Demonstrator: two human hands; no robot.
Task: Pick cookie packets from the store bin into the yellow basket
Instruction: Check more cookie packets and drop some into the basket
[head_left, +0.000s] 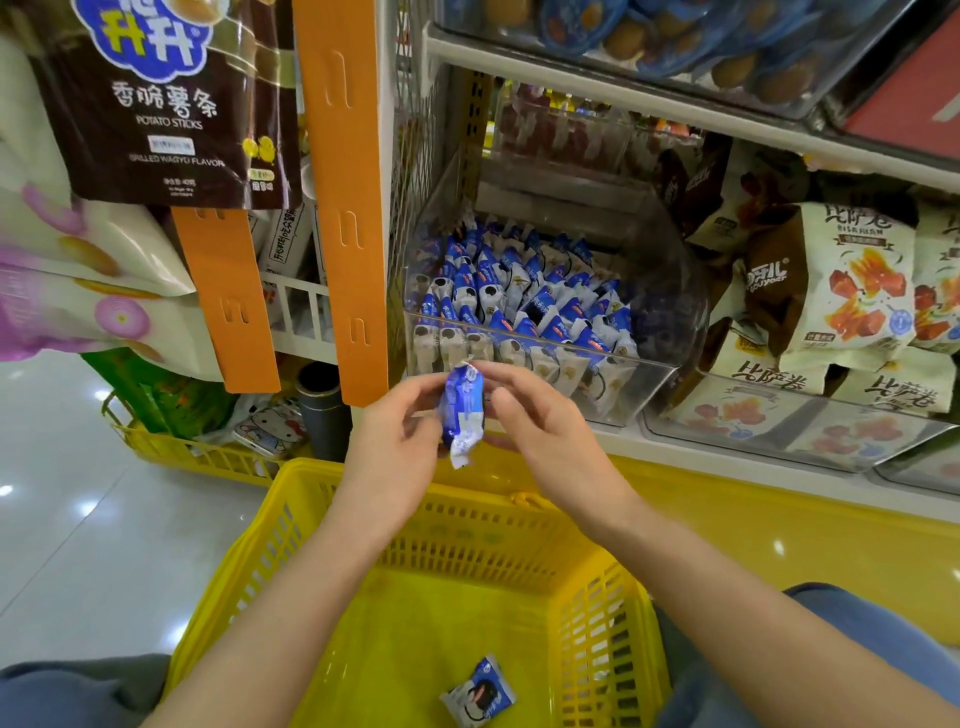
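Bright, glare on floor (78, 499); edges warped, blurred.

A shop: white metal shelves (675, 111) beyond the right hand (540, 421) hold a clear plastic bin (670, 312) of wrapped snacks. A brown potato-stick bag (156, 130) hangs above the left hand (400, 431). A yellow slatted plastic basket (467, 525) sits below both.

Glossy film cookie packet (464, 410); slotted plastic yellow basket (311, 525); clear plastic bin (670, 322).

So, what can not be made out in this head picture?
Head view:
- Held packet: print blurred; left hand and right hand cover its edges.
- Yellow basket: near side cut off by bottom edge.
- Packet in basket: print too small.
- Store bin: rear packets dim under the shelf.
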